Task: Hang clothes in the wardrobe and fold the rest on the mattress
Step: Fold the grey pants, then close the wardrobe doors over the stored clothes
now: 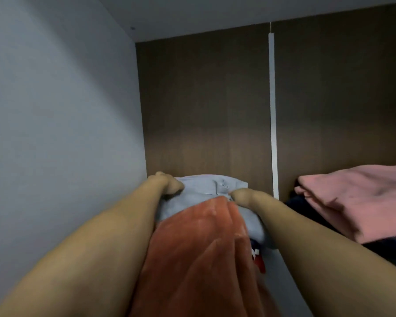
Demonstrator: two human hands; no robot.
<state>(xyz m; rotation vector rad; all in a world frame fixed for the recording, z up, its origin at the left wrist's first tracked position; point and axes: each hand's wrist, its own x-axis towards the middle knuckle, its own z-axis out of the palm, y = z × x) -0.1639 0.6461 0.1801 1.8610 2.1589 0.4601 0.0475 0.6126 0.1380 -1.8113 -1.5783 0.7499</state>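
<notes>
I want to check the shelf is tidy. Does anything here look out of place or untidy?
Mostly tidy. The pink stack lies folded. Only a red-and-white garment sticks out under the blue cloth that both hands grip, beside the orange towel.

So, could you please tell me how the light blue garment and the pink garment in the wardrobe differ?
The light blue garment sits in the left compartment, the pink garment in the right one, past the white divider. Both hands, left hand and right hand, grip the blue one; nothing touches the pink one. An orange cloth overlaps the blue one, while the pink one lies uncovered on dark clothes. Both look folded.
</notes>
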